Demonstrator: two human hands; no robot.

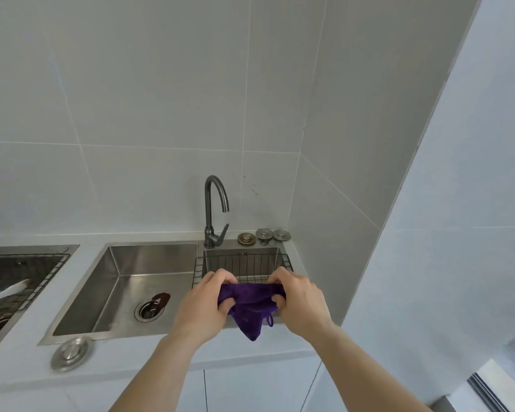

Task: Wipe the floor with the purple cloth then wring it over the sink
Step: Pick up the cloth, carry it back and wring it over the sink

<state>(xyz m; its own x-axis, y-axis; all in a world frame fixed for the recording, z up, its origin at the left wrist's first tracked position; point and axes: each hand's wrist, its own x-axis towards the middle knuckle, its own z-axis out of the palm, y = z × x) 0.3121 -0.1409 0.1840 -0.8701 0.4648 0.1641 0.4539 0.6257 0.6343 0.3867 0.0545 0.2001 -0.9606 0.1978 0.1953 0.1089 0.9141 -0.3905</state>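
Observation:
The purple cloth (252,307) is bunched between both my hands, with one corner hanging down in a point. My left hand (205,304) grips its left end and my right hand (301,301) grips its right end, fingers curled tight. Both hands hover over the right part of the steel sink (122,281), in front of a black wire basket (244,263) set in the smaller right basin. The floor is out of view.
A dark curved faucet (214,209) stands behind the sink. Three metal drain plugs (263,235) lie by the wall, another (71,353) on the counter's front left. A drain (148,310) with a brown item beside it sits in the basin. A second sink (18,281) is at left.

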